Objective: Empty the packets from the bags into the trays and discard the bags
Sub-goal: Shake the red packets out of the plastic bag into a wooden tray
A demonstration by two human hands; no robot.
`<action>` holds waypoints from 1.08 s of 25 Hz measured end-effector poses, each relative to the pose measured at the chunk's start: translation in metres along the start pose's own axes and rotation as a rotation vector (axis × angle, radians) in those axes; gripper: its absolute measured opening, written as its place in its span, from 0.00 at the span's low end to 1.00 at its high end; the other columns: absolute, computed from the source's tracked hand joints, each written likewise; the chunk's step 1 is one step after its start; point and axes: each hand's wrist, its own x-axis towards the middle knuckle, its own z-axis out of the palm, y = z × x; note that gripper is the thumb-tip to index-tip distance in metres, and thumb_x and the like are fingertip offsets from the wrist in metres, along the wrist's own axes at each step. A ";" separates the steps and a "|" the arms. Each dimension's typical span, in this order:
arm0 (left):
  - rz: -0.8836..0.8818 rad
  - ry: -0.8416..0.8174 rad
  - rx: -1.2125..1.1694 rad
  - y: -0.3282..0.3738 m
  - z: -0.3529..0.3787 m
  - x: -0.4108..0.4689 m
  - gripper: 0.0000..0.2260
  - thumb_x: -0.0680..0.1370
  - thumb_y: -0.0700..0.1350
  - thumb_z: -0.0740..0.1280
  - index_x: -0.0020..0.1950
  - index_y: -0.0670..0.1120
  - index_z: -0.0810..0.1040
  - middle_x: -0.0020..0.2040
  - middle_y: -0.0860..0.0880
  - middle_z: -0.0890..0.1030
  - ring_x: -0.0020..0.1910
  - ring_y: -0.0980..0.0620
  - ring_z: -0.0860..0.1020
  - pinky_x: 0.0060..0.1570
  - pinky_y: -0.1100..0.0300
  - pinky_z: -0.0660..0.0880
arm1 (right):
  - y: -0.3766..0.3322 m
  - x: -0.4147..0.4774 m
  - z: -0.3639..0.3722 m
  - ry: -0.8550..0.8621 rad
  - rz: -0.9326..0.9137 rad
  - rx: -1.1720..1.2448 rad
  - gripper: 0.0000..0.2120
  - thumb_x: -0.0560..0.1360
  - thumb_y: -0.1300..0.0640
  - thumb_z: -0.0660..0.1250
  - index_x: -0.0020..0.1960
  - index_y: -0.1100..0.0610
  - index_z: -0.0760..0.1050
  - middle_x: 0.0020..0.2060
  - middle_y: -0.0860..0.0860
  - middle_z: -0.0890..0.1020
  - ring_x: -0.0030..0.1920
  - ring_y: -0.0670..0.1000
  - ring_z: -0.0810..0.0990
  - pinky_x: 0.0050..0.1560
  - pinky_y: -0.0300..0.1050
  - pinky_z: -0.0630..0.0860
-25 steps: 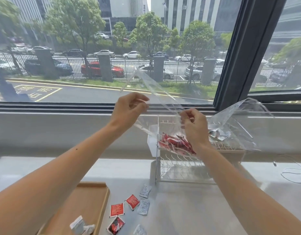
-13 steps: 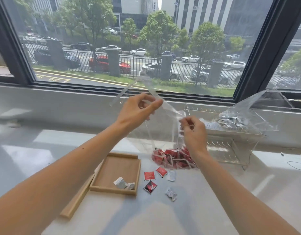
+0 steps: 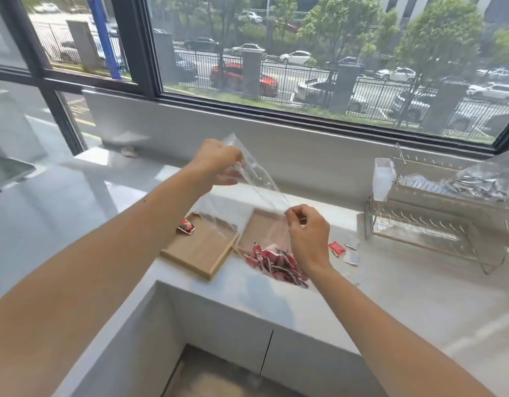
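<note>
Two hands hold one clear plastic bag (image 3: 249, 196) by its open top edge above the counter (image 3: 390, 296): the left hand (image 3: 216, 161) is higher and farther, its fingers (image 3: 233, 179) pinched on the film, and the right hand (image 3: 307, 236) is lower and nearer, its fingers (image 3: 294, 217) also closed on a fold of the rim. The film between them is stretched in a slanted line, and the bottom of the bag hangs down with a heap of red packets (image 3: 279, 263) in it, over or just beside the right wooden tray (image 3: 261, 224); whether the bag touches the tray cannot be told. The bag looks thin, soft and slippery, so it probably gives no support of its own and takes its shape only from the load. The load seems light but loose, and it will likely slide all together when the bag is tipped. A good hold for emptying seems to be the bottom corners, with the mouth turned down over a tray. The left wooden tray (image 3: 201, 250) lies just beside the right one and has one red packet (image 3: 186, 226) at its far corner. Some red and white packets (image 3: 344, 249) lie loose on the counter, right of the hands. A second bag (image 3: 482, 181) with silver packets rests on the wire rack (image 3: 425, 224) at the far right.
</note>
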 end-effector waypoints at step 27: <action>0.190 0.123 -0.071 -0.033 0.002 0.022 0.10 0.84 0.46 0.58 0.44 0.47 0.71 0.57 0.48 0.84 0.55 0.50 0.83 0.50 0.53 0.81 | 0.113 0.069 0.092 -0.909 0.678 0.304 0.14 0.83 0.48 0.56 0.61 0.56 0.73 0.58 0.55 0.78 0.58 0.53 0.78 0.54 0.45 0.76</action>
